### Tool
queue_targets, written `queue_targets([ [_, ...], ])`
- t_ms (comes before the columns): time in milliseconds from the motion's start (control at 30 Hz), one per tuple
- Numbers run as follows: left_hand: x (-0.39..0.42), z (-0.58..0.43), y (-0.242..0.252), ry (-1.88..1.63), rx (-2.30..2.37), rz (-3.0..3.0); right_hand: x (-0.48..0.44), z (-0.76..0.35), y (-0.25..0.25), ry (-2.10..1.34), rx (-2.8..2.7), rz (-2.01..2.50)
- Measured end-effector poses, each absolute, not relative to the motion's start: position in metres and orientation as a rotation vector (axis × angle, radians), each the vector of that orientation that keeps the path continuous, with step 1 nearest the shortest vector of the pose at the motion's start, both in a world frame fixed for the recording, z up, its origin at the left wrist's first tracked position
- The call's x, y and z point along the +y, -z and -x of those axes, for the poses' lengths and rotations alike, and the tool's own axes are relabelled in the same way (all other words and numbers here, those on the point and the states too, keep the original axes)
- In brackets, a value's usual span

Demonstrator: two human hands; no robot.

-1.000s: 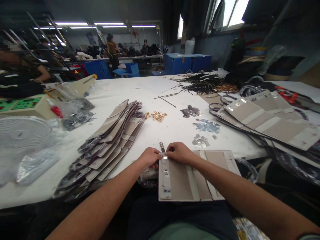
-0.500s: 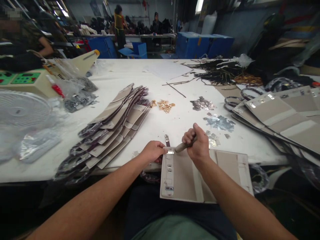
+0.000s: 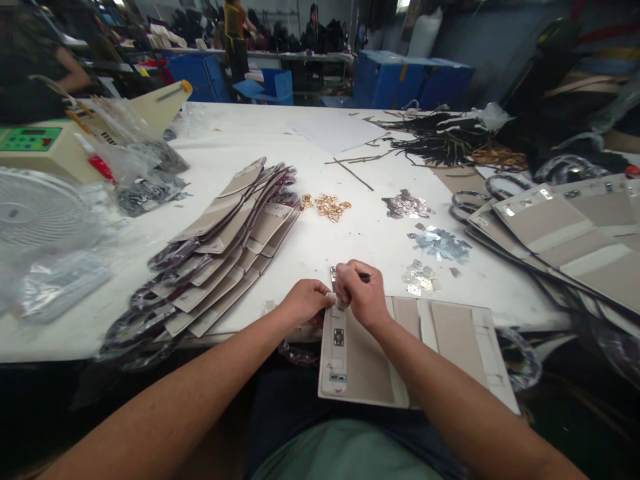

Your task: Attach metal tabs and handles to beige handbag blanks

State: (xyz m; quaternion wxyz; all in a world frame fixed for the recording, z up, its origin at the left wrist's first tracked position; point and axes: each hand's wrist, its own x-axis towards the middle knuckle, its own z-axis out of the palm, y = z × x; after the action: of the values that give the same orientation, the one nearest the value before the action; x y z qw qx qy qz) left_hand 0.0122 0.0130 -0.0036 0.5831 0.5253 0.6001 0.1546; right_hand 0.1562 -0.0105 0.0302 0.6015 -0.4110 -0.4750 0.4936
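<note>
A beige bag panel (image 3: 363, 363) lies across my lap and the table's front edge, with metal plates (image 3: 339, 337) set along its left border. My left hand (image 3: 307, 301) is closed on the panel's upper left corner, thumb on top, its other fingers partly hidden below. Above that corner, my right hand (image 3: 363, 290) is closed round a thick, rod-like tool (image 3: 341, 304). The tool's lower end meets the panel close to my left thumb, and a dark tip (image 3: 365, 277) pokes out of the fist. Behind the fist, a strap with a metal fitting (image 3: 333, 273) is partly covered.
Stacked bag panels with wrapped handles (image 3: 235, 247) lie at left, more panels (image 3: 565, 227) at right. Gold-coloured fittings (image 3: 330, 207), several metal plates (image 3: 440, 245) and dark cords (image 3: 440, 140) lie on the white table (image 3: 270, 140). A fan (image 3: 40, 213) stands left. People work farther back.
My right hand has moved left and down with the tool, which now stands more upright over the panel's corner. My left hand keeps its hold. The view has tilted slightly down.
</note>
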Motion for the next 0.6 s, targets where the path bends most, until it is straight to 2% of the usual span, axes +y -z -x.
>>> queue_targets([
  [167, 0.011, -0.01, 0.007, -0.381, 1.373, -1.21, -0.006, -0.163, -0.055, -1.085, -1.253, 0.957],
  [300, 0.01, -0.01, 0.006, -0.404, 1.4, -1.19, -0.012, -0.161, -0.039, -1.002, -1.18, 1.0],
  [433, 0.009, -0.01, 0.0, -0.391, 1.394, -1.189, -0.012, -0.159, -0.031, -1.07, -1.134, 1.037],
  [600, 0.009, -0.008, 0.002, -0.419, 1.366, -1.19, -0.005, -0.151, -0.055, -1.143, -1.137, 0.982],
])
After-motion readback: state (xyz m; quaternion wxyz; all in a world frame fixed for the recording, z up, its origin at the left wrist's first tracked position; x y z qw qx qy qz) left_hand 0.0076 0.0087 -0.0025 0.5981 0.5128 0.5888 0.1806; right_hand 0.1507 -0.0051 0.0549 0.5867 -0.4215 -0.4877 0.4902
